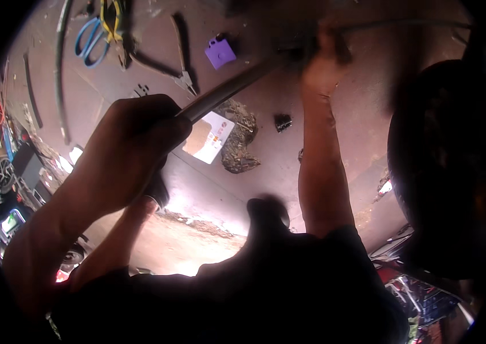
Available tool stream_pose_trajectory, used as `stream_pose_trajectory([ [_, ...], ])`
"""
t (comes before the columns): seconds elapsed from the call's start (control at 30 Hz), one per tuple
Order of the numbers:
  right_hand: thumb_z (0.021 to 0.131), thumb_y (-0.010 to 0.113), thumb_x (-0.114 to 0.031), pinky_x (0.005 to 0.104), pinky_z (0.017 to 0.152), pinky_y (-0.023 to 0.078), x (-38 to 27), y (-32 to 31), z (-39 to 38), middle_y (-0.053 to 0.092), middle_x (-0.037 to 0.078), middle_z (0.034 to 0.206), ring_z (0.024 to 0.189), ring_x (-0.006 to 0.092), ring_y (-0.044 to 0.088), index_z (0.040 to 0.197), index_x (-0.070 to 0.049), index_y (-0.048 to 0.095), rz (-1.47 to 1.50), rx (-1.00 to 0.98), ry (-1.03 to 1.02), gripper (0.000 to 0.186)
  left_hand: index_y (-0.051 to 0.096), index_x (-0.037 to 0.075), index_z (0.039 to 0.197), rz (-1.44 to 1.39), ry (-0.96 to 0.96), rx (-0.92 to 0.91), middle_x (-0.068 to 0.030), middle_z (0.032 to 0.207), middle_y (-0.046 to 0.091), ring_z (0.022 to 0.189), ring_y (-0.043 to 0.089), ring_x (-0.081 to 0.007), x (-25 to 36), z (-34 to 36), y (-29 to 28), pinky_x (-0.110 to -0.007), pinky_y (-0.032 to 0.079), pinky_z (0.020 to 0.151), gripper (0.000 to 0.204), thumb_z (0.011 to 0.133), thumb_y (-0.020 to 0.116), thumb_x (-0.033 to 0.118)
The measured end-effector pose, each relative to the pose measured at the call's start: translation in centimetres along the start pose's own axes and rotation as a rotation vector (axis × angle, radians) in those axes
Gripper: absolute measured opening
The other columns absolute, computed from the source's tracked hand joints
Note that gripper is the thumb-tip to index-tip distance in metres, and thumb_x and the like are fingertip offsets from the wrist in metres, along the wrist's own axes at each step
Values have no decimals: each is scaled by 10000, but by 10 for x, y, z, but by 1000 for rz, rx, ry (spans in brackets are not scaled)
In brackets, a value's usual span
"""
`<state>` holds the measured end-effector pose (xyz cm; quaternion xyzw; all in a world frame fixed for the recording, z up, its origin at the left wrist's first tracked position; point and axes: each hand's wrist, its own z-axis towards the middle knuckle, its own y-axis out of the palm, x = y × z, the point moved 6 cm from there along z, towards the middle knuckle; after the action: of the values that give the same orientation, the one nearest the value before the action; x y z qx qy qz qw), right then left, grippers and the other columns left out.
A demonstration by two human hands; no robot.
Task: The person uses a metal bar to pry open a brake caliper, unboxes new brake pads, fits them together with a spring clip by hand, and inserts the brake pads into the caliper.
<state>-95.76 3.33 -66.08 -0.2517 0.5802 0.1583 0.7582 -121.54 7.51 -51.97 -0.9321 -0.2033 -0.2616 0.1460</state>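
Observation:
A straight metal bar slants across the floor from lower left to upper right. My left hand is closed around its near end, thumb along the side. Farther out, my right hand is bent in beside a dark part at the bar's far end. Its fingers look wrapped, but shadow and blur hide what they hold. A thin dark rod or cable runs off to the right from there. Under the bar lie a white printed card and a crumpled brown-black clump.
Blue-handled scissors, yellow-handled pliers, long-nosed pliers and a purple plastic piece lie at the far side. A small black part is near my right forearm. A large dark round shape stands at right. A hose lies left.

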Motion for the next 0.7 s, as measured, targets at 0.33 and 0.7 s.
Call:
stream_pose_trajectory([
  [0.33,815,726,-238,302,747,454,-6,-3,-10,680,99,854,786,144,567,905,38,696,170,17,317,292,588,-41,875,537,538,123,-95,665,565,564,550,-174,-26,-66,-79,-297,432,495,146,932,517,73],
  [0.7,871,629,-516,302,735,441,-5,-10,-10,625,65,830,779,159,517,963,22,667,-45,-102,309,547,629,21,994,1221,596,863,-125,838,613,804,623,-296,-187,-54,-105,-387,504,678,144,854,595,29],
])
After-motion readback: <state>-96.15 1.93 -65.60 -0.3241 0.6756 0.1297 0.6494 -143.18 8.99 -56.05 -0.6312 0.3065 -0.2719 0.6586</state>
